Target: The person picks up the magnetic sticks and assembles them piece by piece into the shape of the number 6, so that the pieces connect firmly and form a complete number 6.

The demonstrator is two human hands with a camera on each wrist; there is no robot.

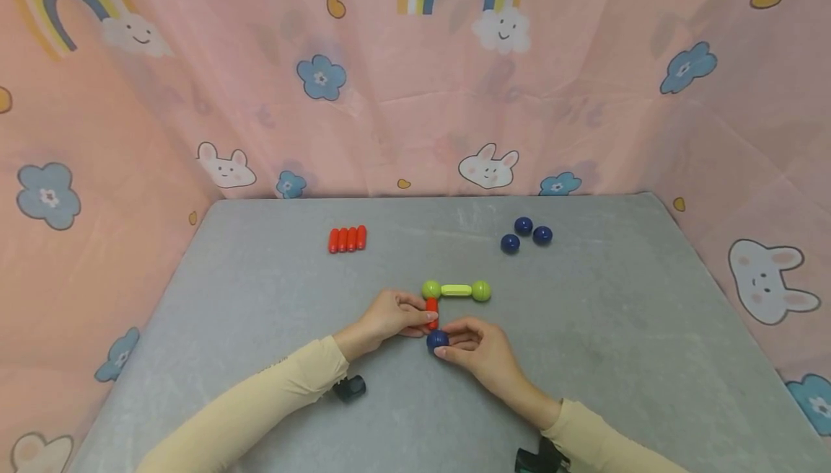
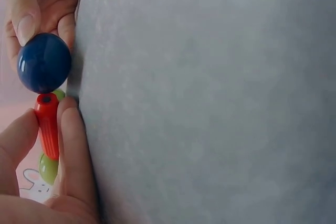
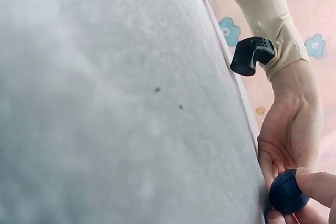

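Note:
My left hand [image 1: 389, 314] pinches a short red rod [image 1: 432, 305] between thumb and fingers. The rod's far end meets a green ball [image 1: 431, 289], which joins a light green rod [image 1: 456, 290] and a second green ball [image 1: 481, 290] in a row. At the rod's near end, my right hand [image 1: 487, 357] holds a dark blue ball [image 1: 438, 342] with thumb and fingers. In the left wrist view, the blue ball [image 2: 44, 64] sits right by the red rod's [image 2: 49, 129] dark-tipped end; whether they touch I cannot tell. The right wrist view shows the blue ball [image 3: 287, 192] against the left palm.
Several red rods [image 1: 347, 239] lie side by side at the back left of the grey table [image 1: 260, 264]. Three blue balls [image 1: 523, 226] are grouped at the back right. A pink patterned curtain [image 1: 389, 127] surrounds the table.

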